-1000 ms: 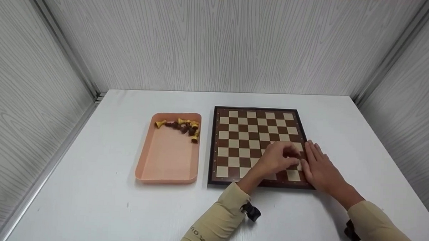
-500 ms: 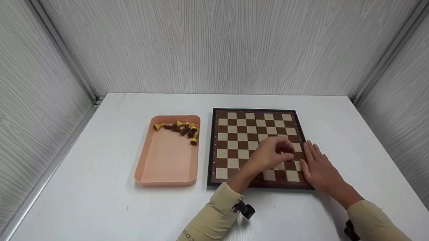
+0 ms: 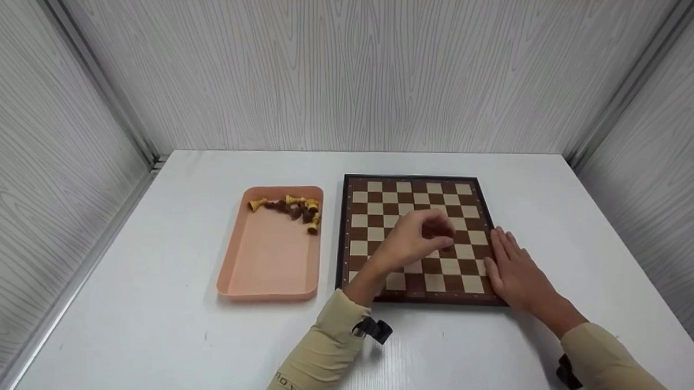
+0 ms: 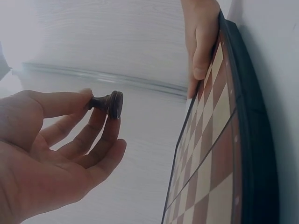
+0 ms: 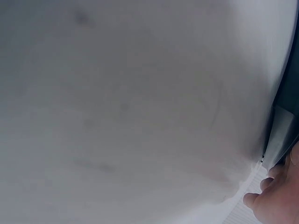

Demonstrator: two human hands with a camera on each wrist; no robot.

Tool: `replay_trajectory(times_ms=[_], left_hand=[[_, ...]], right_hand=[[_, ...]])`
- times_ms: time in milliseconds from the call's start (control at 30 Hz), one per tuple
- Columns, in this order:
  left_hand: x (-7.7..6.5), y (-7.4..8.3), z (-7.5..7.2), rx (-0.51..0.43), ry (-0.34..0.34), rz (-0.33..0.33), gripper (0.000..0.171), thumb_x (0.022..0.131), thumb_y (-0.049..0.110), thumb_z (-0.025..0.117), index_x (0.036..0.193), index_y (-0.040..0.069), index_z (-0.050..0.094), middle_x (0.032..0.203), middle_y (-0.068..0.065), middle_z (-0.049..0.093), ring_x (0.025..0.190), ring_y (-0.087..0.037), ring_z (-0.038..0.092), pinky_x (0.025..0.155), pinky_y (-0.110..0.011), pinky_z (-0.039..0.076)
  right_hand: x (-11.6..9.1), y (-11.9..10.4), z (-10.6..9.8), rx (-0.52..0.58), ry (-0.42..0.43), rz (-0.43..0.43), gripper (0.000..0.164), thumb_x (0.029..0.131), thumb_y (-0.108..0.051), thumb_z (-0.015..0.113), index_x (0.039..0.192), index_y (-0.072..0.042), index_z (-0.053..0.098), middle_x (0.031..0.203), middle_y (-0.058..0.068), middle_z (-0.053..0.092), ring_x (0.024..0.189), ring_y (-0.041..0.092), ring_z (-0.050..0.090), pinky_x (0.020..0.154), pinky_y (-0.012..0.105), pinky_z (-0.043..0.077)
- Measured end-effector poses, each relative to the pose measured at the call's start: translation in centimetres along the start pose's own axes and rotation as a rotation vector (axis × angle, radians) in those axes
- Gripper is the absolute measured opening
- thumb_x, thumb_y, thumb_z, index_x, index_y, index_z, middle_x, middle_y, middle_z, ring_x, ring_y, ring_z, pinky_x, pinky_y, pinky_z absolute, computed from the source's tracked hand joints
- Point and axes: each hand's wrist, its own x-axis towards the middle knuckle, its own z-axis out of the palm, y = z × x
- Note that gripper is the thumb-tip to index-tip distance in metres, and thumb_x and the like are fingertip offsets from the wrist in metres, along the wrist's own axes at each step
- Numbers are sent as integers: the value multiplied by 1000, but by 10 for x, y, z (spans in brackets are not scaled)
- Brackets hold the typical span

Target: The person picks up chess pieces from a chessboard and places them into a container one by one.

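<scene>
My left hand (image 3: 412,239) is raised above the chessboard (image 3: 358,233), pinching a dark brown chess piece (image 4: 112,104) between thumb and fingertips. The piece lies sideways in the left wrist view, its round base pointing away from the thumb; its top is hidden by the fingers, so I cannot tell which piece it is. Along the board's right edge rests my right hand (image 3: 517,276), fingers straight, touching the frame. In the right wrist view only some fingers (image 5: 275,191) show, beside the board's dark side.
Left of the board lies a pink tray (image 3: 272,259). Several yellow and dark brown chess pieces (image 3: 295,213) lie tipped over at its far end. The white table (image 3: 148,269) is enclosed by pale wood-grain panels (image 3: 351,74) at the back and sides.
My left hand has moved left across the board, away from the right hand, with the dark piece still pinched. The right hand has stayed on the board's edge.
</scene>
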Motion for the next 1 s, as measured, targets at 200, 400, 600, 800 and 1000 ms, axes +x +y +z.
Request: replay_trajectory(times_ms=[200,400,600,800,1000], left_hand=[[-5,4,-16,-4,20,-12,18,95,5,73,111,0,70,104,-3,71,95,-13,67,87,-25,54],[-10,2,-31,2,45,5,18,95,6,73,112,0,70,106,-5,71,98,-15,67,89,-30,54],[-16,-4,-50,23,66,43,15,96,5,71,111,2,70,106,-8,70,98,-17,67,90,-35,55],[-25,-6,-70,37,90,55,18,96,5,70,113,0,70,111,-16,70,99,-20,68,90,-36,55],[-35,-9,-86,42,108,30,18,96,5,70,113,-2,70,107,-14,71,97,-24,69,89,-38,55]], right_hand=[[-1,0,-3,9,1,-1,67,111,-35,31,160,8,15,166,27,15,152,48,15,115,68,23],[1,-1,-3,4,16,-7,66,111,-34,33,160,8,16,166,28,17,152,48,16,114,69,24],[0,-1,-1,8,17,-2,66,111,-34,33,160,8,17,166,27,17,152,48,16,115,68,24],[0,-1,-1,11,14,-8,67,111,-35,32,160,8,16,166,27,17,152,47,15,115,68,23],[0,-1,-1,11,13,-11,66,111,-34,33,159,9,16,166,28,17,152,48,16,115,69,23]])
